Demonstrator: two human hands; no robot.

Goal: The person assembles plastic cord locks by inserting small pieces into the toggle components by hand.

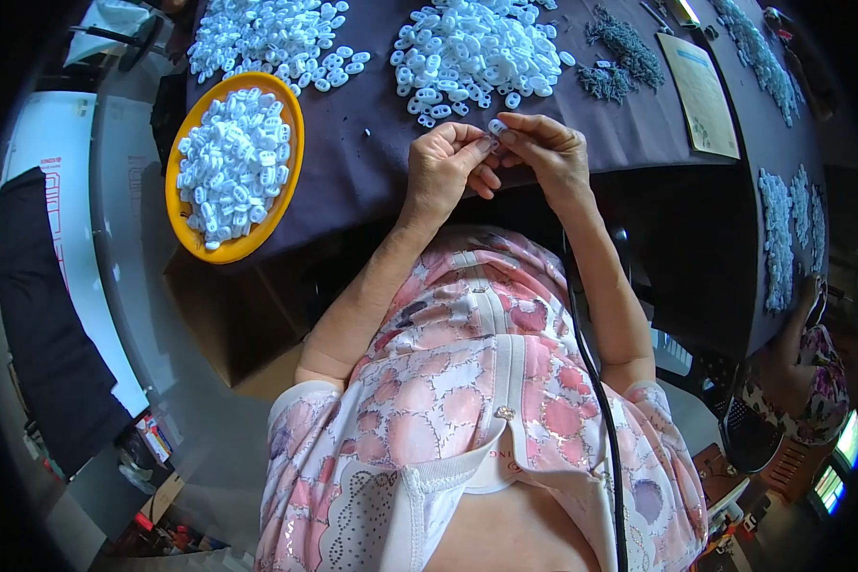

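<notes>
At the table's near edge my two hands meet, fingertips almost touching. A small white oval plastic piece with holes (497, 126) is pinched between the thumb and forefinger of my right hand (553, 157). My left hand (443, 162) is closed too, thumb against forefinger, right beside that piece; what it grips is too small to make out. Just beyond my hands lies a large heap of similar white oval pieces (481, 52). On the left, an orange oval tray (174, 181) is piled with more white pieces (233, 162).
Another white heap (257, 38) spreads at the far left of the dark-covered table (352, 181). Small dark grey parts (624, 57) and a tan paper packet (698, 95) lie to the right. Further right, another person (801, 381) sits near more white piles (777, 238). A black cable (600, 391) hangs over my front.
</notes>
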